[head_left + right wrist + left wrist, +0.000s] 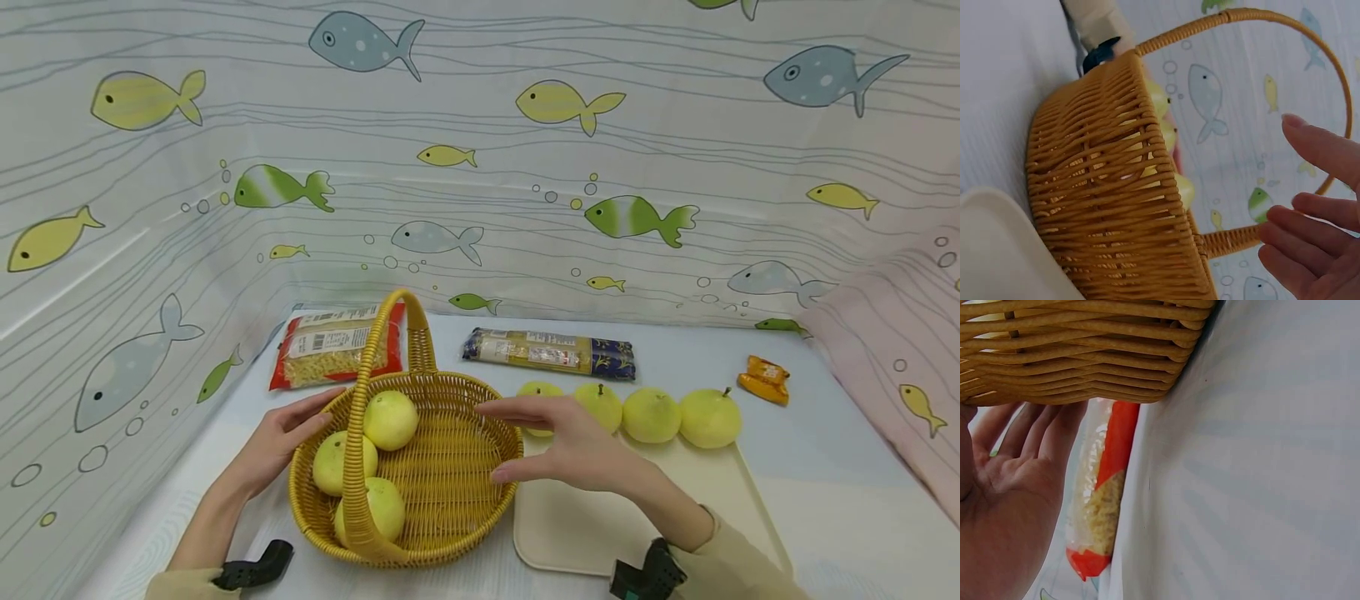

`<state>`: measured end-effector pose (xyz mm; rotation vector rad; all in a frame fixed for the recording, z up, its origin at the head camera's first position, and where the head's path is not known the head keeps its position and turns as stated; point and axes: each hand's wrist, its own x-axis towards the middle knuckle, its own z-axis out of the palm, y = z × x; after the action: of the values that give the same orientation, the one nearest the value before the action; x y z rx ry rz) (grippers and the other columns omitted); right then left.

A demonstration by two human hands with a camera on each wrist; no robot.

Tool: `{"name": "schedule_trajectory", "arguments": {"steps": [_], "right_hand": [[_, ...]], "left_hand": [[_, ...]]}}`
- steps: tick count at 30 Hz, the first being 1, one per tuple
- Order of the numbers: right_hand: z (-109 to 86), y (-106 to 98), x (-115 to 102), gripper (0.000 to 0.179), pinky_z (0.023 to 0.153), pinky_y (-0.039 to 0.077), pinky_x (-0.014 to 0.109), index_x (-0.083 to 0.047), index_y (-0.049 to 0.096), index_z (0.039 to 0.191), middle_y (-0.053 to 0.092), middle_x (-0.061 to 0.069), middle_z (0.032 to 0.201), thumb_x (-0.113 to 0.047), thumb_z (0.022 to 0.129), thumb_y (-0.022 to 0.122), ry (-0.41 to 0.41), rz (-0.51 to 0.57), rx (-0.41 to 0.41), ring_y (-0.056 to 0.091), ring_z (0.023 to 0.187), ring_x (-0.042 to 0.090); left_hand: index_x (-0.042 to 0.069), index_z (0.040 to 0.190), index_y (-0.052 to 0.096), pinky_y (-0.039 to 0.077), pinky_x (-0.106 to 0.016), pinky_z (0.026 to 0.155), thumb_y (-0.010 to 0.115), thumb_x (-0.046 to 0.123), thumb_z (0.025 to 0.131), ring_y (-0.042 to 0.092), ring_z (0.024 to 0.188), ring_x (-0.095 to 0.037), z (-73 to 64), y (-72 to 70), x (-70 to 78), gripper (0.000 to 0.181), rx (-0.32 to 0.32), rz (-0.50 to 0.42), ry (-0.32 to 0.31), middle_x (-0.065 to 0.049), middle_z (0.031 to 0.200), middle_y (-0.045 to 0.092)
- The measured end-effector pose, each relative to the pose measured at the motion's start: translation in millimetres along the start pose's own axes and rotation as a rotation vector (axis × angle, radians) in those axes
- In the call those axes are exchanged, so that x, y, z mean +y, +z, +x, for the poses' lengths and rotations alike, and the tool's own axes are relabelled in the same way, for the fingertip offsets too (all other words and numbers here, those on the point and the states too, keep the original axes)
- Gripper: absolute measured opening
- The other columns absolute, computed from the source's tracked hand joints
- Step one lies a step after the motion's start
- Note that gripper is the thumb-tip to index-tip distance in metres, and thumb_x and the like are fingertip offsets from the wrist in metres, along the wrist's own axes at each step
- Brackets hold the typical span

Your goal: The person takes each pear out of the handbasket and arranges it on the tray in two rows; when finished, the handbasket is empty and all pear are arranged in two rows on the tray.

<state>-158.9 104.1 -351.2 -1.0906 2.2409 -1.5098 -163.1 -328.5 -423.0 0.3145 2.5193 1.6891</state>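
A woven wicker basket (457,467) with a tall arched handle stands upright, with three round yellow fruits (391,420) grouped in its left half. My left hand (273,446) lies along the basket's left outer side, its fingers extended at the rim; in the left wrist view the basket wall hides their tips. Over the right rim hovers my right hand (566,442), thumb and fingers spread apart with nothing between them. Several more yellow fruits (711,418), some with short dark stems, form a row along the far side of a cream tray (585,533).
Behind the basket on the left lies a red-edged bag of pasta (337,346). A long clear and dark blue noodle packet (549,353) is at the back middle. A small orange packet (764,380) sits at the right. Fish-patterned cloth walls (495,200) enclose the table.
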Motion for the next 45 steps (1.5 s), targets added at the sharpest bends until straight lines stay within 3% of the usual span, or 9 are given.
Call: {"name": "schedule_trajectory", "arguments": {"steps": [10, 16, 22, 29, 36, 45], "right_hand": [[29.5, 27, -12, 0.067, 0.107, 0.045, 0.029, -0.022, 0.060, 0.139, 0.061, -0.007, 0.138, -0.030, 0.078, 0.087, -0.091, -0.026, -0.024, 0.057, 0.129, 0.012], [44.1, 41, -18, 0.066, 0.108, 0.043, 0.027, -0.025, 0.059, 0.139, 0.060, -0.007, 0.140, -0.032, 0.079, 0.086, -0.102, -0.058, -0.027, 0.056, 0.129, 0.011], [59.1, 55, -18, 0.066, 0.109, 0.042, 0.026, -0.016, 0.059, 0.140, 0.061, -0.002, 0.139, -0.029, 0.081, 0.085, -0.143, -0.038, -0.044, 0.054, 0.130, 0.009], [63.0, 69, -9, 0.063, 0.110, 0.041, 0.025, -0.013, 0.060, 0.138, 0.061, -0.001, 0.139, -0.025, 0.081, 0.085, -0.096, 0.015, -0.084, 0.054, 0.130, 0.007], [64.7, 81, -7, 0.064, 0.109, 0.042, 0.025, -0.010, 0.057, 0.140, 0.061, 0.000, 0.140, -0.026, 0.084, 0.083, -0.154, -0.001, -0.127, 0.055, 0.130, 0.009], [66.6, 102, -1, 0.064, 0.109, 0.039, 0.021, -0.018, 0.057, 0.141, 0.058, -0.004, 0.142, -0.025, 0.083, 0.083, -0.063, 0.101, -0.157, 0.050, 0.133, 0.005]], "left_hand": [[0.006, 0.151, 0.045, 0.044, -0.010, 0.095, 0.050, 0.023, 0.107, 0.050, 0.121, 0.013, 0.3, 0.4, -0.9, 0.048, 0.000, 0.011, 0.011, 0.020, 0.137, 0.056], [0.005, 0.151, 0.043, 0.044, -0.010, 0.095, 0.049, 0.022, 0.107, 0.050, 0.121, 0.013, 0.1, -0.2, -1.8, 0.048, -0.004, 0.012, 0.018, 0.022, 0.136, 0.056], [0.006, 0.151, 0.044, 0.044, -0.010, 0.094, 0.049, 0.024, 0.107, 0.050, 0.121, 0.013, 0.3, 0.5, -1.2, 0.047, -0.001, 0.020, 0.009, 0.020, 0.137, 0.056], [0.010, 0.150, 0.046, 0.045, -0.013, 0.095, 0.050, 0.026, 0.106, 0.051, 0.122, 0.010, 2.3, 3.4, 0.2, 0.047, -0.004, 0.025, -0.008, 0.012, 0.141, 0.057], [0.011, 0.151, 0.046, 0.044, -0.011, 0.094, 0.049, 0.026, 0.107, 0.050, 0.121, 0.012, -0.3, 1.1, 0.3, 0.047, 0.007, 0.054, 0.001, 0.018, 0.138, 0.056], [0.011, 0.151, 0.046, 0.045, -0.012, 0.094, 0.050, 0.027, 0.107, 0.051, 0.121, 0.012, 0.1, 1.8, 0.3, 0.047, 0.007, 0.051, 0.003, 0.012, 0.140, 0.056]]}}
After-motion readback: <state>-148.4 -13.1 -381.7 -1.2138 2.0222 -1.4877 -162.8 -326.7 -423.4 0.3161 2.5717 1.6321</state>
